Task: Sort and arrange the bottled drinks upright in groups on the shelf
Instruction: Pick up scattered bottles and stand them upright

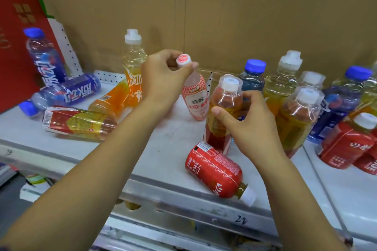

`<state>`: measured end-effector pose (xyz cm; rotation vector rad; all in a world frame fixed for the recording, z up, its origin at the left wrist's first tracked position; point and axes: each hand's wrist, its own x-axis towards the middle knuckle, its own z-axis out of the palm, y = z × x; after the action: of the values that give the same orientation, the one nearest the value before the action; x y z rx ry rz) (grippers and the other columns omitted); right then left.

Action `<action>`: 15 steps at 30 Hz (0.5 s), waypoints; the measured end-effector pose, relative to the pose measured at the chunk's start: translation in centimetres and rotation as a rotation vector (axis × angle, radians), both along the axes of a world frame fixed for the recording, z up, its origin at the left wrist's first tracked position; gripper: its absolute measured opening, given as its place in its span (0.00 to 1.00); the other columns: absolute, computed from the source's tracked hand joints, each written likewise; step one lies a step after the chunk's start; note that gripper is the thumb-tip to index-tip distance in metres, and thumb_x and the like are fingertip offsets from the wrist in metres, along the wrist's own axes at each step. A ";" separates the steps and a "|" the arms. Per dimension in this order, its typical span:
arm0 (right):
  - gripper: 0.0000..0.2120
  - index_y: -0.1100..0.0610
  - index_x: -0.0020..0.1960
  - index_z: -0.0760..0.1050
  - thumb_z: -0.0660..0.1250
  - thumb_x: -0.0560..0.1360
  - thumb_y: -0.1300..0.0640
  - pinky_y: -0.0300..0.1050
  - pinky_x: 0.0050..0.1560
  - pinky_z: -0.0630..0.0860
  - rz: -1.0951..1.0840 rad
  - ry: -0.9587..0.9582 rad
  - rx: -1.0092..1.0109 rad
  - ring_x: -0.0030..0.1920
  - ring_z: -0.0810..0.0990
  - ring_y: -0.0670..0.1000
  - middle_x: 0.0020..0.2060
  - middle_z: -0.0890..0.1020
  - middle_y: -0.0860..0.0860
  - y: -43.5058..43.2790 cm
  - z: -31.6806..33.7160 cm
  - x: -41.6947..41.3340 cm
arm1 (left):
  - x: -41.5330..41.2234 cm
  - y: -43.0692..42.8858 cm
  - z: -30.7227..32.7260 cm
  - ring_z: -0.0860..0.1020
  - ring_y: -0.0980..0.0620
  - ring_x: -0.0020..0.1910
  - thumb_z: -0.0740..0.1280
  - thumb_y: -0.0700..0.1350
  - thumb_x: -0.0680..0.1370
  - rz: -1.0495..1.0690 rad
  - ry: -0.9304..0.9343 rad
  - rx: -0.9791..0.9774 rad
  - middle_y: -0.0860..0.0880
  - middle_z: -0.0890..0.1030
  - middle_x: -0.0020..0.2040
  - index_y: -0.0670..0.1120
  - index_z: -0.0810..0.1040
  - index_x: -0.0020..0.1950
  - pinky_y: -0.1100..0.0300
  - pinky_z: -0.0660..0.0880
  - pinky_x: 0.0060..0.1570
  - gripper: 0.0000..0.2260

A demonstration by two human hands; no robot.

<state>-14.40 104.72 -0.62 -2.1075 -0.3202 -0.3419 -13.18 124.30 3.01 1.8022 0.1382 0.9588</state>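
My left hand (165, 79) grips the pink-capped top of a small pink-labelled bottle (196, 100), which tilts over the white shelf (173, 134). My right hand (246, 120) is wrapped around an upright red-and-yellow tea bottle (222, 108) with a white cap. In front of it a red-labelled bottle (216, 171) lies on its side near the shelf's front edge. On the left, an orange bottle (133, 67) stands upright. A second orange bottle (110, 102), a red-and-yellow bottle (79, 122) and a blue bottle (65, 93) lie flat.
Several upright bottles, yellow, blue and red, crowd the right side (302, 104). A blue bottle (43, 55) leans against a red carton (16, 47) at the left. Brown cardboard (224, 16) backs the shelf. A metal rail (183, 197) marks the front edge.
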 end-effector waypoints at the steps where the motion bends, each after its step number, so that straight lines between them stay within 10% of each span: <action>1: 0.27 0.46 0.61 0.69 0.77 0.68 0.41 0.48 0.59 0.78 -0.026 -0.013 -0.006 0.57 0.78 0.48 0.58 0.78 0.46 0.1 -0.1 0.1 | 0.6 -0.2 0.2 0.82 0.57 0.38 0.79 0.50 0.69 -0.008 -0.010 0.006 0.54 0.85 0.40 0.48 0.85 0.47 0.53 0.82 0.45 0.10; 15: 0.26 0.43 0.64 0.68 0.73 0.71 0.37 0.43 0.59 0.77 0.000 0.079 -0.003 0.57 0.78 0.45 0.61 0.78 0.42 -0.5 -0.4 -0.6 | 6.2 -1.7 0.0 0.79 0.59 0.51 0.67 0.46 0.82 -0.337 0.158 0.029 0.55 0.82 0.51 0.48 0.81 0.62 0.66 0.77 0.51 0.10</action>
<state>-14.97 104.26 -0.99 -2.1177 -0.2739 -0.2574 -6.95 122.60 3.03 1.8538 -0.0808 0.5827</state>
